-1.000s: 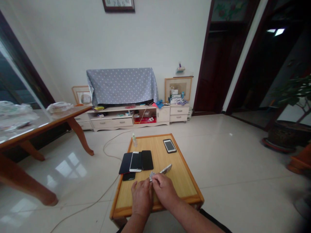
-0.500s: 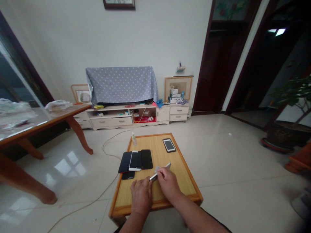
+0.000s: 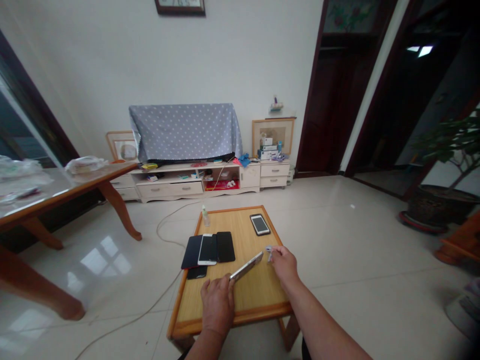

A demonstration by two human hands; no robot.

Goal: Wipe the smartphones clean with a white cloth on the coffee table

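Note:
My left hand (image 3: pixel 218 301) grips the near end of a silver phone (image 3: pixel 246 266), which tilts up off the small wooden table (image 3: pixel 258 292). My right hand (image 3: pixel 283 261) is off to the right of the phone, its fingers pinched on a small pale cloth or wipe (image 3: pixel 269 249). A row of phones (image 3: pixel 208 248), dark ones and a white one, lies at the table's left side. Another phone (image 3: pixel 260 224) with a lit screen lies near the far right corner. A small clear bottle (image 3: pixel 204 216) stands at the far left corner.
A cable (image 3: pixel 165 225) snakes over the glossy tiled floor to the left. A larger wooden table (image 3: pixel 56 192) stands at left. A low white TV cabinet (image 3: pixel 195 182) with a dotted cloth cover is against the far wall. A potted plant (image 3: pixel 438 200) stands at right.
My right hand has drawn away from the phone to the right with the small cloth. The left hand keeps the phone, now tilted higher.

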